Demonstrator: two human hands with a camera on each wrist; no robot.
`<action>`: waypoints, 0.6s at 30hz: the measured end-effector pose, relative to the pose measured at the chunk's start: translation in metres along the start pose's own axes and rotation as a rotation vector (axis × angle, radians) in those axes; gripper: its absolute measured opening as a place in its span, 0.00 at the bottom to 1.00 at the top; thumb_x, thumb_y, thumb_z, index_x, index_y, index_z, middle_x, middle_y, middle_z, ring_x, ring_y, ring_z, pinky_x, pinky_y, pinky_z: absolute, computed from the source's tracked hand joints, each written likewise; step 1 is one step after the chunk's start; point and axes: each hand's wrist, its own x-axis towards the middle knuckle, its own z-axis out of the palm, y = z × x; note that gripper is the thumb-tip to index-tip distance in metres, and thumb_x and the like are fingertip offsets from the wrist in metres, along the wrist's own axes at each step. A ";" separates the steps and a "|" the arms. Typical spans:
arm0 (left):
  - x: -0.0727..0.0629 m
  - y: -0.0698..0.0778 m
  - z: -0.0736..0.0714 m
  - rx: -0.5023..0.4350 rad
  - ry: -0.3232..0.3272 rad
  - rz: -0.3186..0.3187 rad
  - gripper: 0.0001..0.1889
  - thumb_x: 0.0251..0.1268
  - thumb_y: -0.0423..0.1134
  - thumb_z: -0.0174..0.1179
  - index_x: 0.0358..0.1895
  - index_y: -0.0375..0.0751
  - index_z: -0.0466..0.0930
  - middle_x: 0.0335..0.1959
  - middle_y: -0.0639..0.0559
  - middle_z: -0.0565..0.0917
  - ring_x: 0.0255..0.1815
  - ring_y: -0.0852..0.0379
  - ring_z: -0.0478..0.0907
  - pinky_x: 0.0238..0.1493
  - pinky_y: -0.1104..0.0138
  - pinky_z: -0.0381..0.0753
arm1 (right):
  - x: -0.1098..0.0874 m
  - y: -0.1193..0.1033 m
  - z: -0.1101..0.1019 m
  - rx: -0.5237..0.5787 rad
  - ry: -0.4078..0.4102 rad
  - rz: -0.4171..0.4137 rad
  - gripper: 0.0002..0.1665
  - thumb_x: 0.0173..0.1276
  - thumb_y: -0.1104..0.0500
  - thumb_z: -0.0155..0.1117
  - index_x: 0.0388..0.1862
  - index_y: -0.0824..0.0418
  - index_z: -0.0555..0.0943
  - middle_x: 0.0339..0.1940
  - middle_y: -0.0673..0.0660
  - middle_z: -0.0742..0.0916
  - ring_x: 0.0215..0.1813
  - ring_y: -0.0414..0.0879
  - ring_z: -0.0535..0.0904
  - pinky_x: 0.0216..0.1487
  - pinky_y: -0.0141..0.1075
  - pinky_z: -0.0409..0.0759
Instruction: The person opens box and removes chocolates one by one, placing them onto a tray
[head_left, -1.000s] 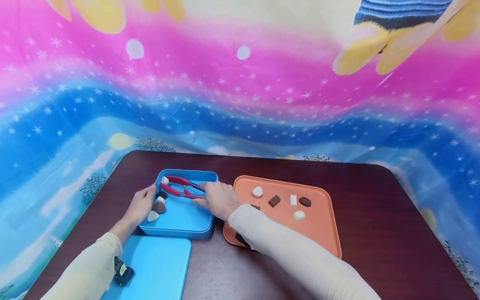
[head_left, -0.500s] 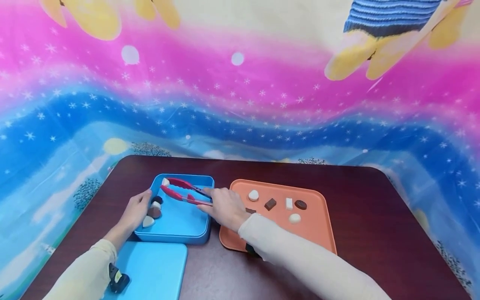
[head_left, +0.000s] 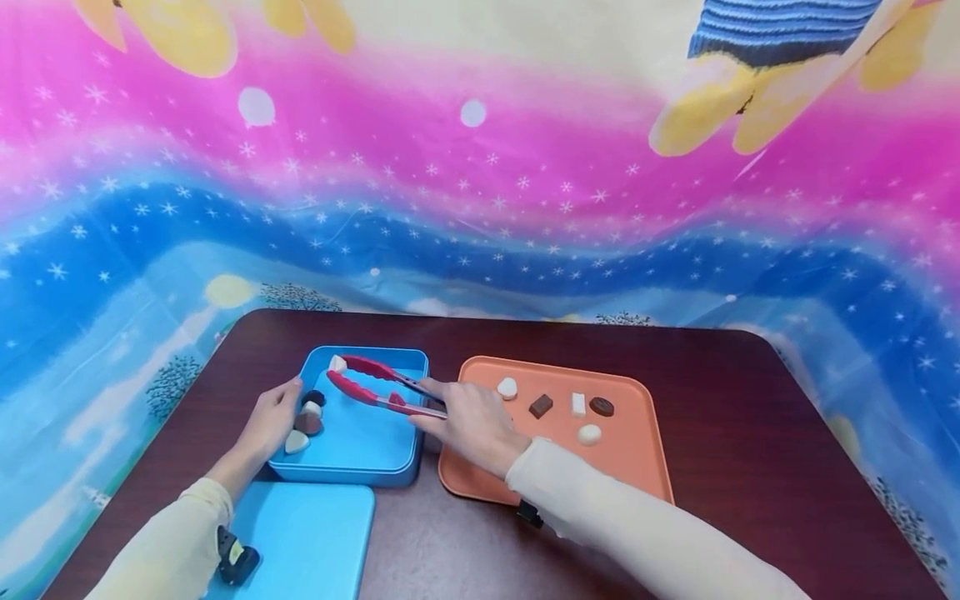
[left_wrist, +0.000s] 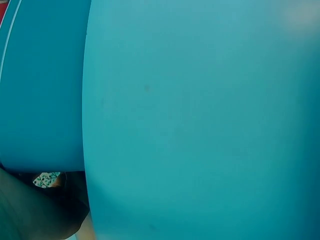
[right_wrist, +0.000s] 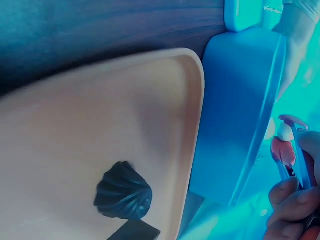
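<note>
My right hand (head_left: 474, 423) holds kitchen tongs with red tips (head_left: 352, 387) over the blue box (head_left: 348, 477). The tips stand a little apart, and a small white chocolate-like piece (head_left: 337, 364) appears between them; the right wrist view also shows this white piece (right_wrist: 285, 132) there. My left hand (head_left: 264, 425) grips the box's left side, thumb at the rim, other fingers mostly hidden. Along that side inside the box lie a dark piece (head_left: 318, 397), a brown piece (head_left: 308, 423) and white pieces (head_left: 297, 442).
An orange tray (head_left: 645, 442) right of the box bears several white and brown pieces, including a dark swirled one (right_wrist: 122, 192) and a brown block (head_left: 541, 406). A blue lid (head_left: 322, 533) lies in front of the box. A printed cloth (head_left: 480, 183) hangs behind the table (head_left: 720, 400).
My right hand and the tongs have drawn back to the right, and the white piece between the tips has shifted slightly right. The left hand stays on the box.
</note>
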 end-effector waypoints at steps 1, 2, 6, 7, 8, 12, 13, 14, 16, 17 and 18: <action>0.000 0.000 0.001 -0.001 -0.001 0.000 0.40 0.81 0.63 0.24 0.82 0.37 0.41 0.81 0.29 0.52 0.80 0.25 0.51 0.73 0.29 0.56 | -0.003 0.001 -0.001 -0.004 0.004 0.008 0.36 0.67 0.36 0.68 0.70 0.46 0.77 0.10 0.47 0.73 0.13 0.42 0.66 0.13 0.30 0.60; 0.001 0.000 0.001 -0.003 -0.003 0.002 0.40 0.81 0.63 0.24 0.82 0.37 0.41 0.81 0.29 0.52 0.80 0.26 0.51 0.73 0.29 0.56 | -0.005 0.003 -0.001 -0.005 0.011 0.015 0.36 0.66 0.36 0.68 0.70 0.47 0.78 0.10 0.46 0.73 0.14 0.42 0.66 0.13 0.30 0.61; 0.002 0.002 0.003 -0.011 -0.007 0.014 0.39 0.82 0.63 0.25 0.82 0.37 0.41 0.81 0.30 0.52 0.80 0.26 0.51 0.74 0.30 0.57 | -0.016 0.009 -0.002 0.013 0.034 0.044 0.37 0.65 0.35 0.69 0.70 0.47 0.78 0.13 0.45 0.74 0.16 0.41 0.66 0.14 0.31 0.62; 0.003 0.002 0.002 -0.010 -0.005 0.020 0.39 0.82 0.62 0.25 0.82 0.37 0.41 0.81 0.30 0.51 0.81 0.27 0.50 0.74 0.30 0.56 | -0.019 0.010 -0.002 0.020 0.040 0.042 0.37 0.65 0.36 0.69 0.70 0.47 0.78 0.14 0.44 0.74 0.17 0.41 0.66 0.15 0.31 0.62; 0.003 0.002 0.001 -0.009 -0.003 0.024 0.39 0.82 0.62 0.25 0.82 0.37 0.41 0.82 0.31 0.51 0.81 0.27 0.49 0.75 0.31 0.55 | -0.022 0.012 -0.002 0.028 0.049 0.036 0.36 0.64 0.36 0.70 0.69 0.47 0.78 0.15 0.44 0.74 0.17 0.40 0.66 0.15 0.31 0.62; 0.003 0.004 -0.004 -0.008 0.001 0.035 0.39 0.82 0.62 0.23 0.82 0.36 0.40 0.82 0.30 0.48 0.82 0.27 0.46 0.76 0.32 0.53 | -0.033 0.019 -0.001 0.027 0.085 0.014 0.34 0.63 0.37 0.71 0.67 0.45 0.80 0.17 0.42 0.74 0.19 0.37 0.67 0.17 0.30 0.63; 0.003 0.004 -0.005 -0.007 -0.001 0.036 0.39 0.82 0.62 0.23 0.82 0.36 0.39 0.82 0.30 0.48 0.82 0.28 0.45 0.76 0.32 0.52 | -0.036 0.021 -0.001 0.026 0.095 0.010 0.33 0.63 0.38 0.72 0.66 0.45 0.81 0.17 0.41 0.74 0.20 0.36 0.67 0.18 0.29 0.64; 0.003 0.004 -0.005 -0.009 -0.003 0.033 0.39 0.82 0.62 0.23 0.82 0.36 0.39 0.82 0.30 0.48 0.82 0.27 0.45 0.76 0.31 0.52 | -0.039 0.022 -0.001 0.023 0.104 0.009 0.33 0.63 0.38 0.73 0.66 0.45 0.81 0.17 0.40 0.74 0.20 0.36 0.67 0.19 0.29 0.64; 0.002 0.002 -0.005 -0.011 -0.008 0.028 0.40 0.82 0.62 0.24 0.82 0.36 0.40 0.82 0.30 0.48 0.82 0.27 0.46 0.76 0.31 0.52 | -0.044 0.027 -0.001 0.023 0.114 0.007 0.32 0.62 0.39 0.73 0.65 0.43 0.82 0.17 0.40 0.74 0.20 0.35 0.67 0.20 0.28 0.64; 0.001 0.002 -0.005 -0.011 -0.009 0.026 0.40 0.82 0.62 0.24 0.82 0.36 0.40 0.82 0.30 0.48 0.82 0.27 0.46 0.76 0.31 0.52 | -0.047 0.029 0.000 0.023 0.114 0.007 0.31 0.62 0.39 0.73 0.64 0.43 0.82 0.17 0.40 0.73 0.20 0.35 0.67 0.20 0.28 0.64; 0.001 0.001 -0.005 -0.012 -0.011 0.027 0.40 0.82 0.62 0.24 0.82 0.35 0.40 0.82 0.30 0.48 0.82 0.27 0.46 0.76 0.32 0.52 | -0.049 0.031 0.000 0.024 0.114 0.005 0.31 0.63 0.39 0.73 0.64 0.43 0.82 0.17 0.39 0.74 0.20 0.35 0.66 0.20 0.28 0.64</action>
